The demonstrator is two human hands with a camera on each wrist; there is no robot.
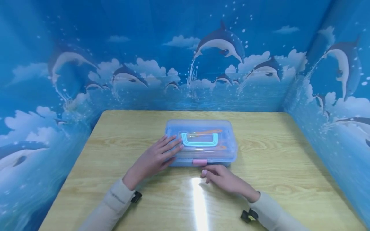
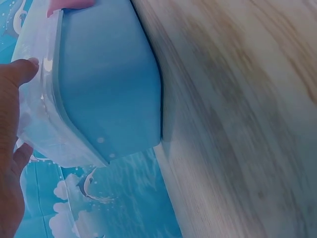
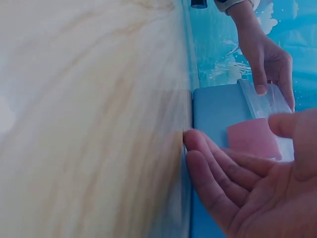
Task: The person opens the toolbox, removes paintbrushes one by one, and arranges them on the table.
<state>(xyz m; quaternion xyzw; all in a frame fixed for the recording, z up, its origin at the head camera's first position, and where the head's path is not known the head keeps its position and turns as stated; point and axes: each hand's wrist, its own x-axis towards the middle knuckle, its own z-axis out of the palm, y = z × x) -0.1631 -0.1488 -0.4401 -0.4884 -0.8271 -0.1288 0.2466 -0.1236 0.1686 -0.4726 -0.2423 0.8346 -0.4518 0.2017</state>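
A blue plastic storage box (image 1: 226,154) with a clear lid stands on the table, its lid down. On the lid lies a light-blue carrying handle (image 1: 200,144), and a pink latch (image 1: 200,162) is on the front side. My left hand (image 1: 157,155) rests on the left part of the lid with its fingers stretched out; the left wrist view shows the thumb (image 2: 25,72) at the lid's edge. Close to the latch is my right hand (image 1: 221,178), loosely bent and holding nothing. In the right wrist view its fingers (image 3: 218,183) are beside the box front, below the latch.
Through the lid an orange-handled item (image 1: 212,132), which looks like a brush, shows inside the box. The wood-grain table (image 1: 268,154) extends around the box. A blue dolphin-print curtain (image 1: 162,57) stands behind the table and on both sides.
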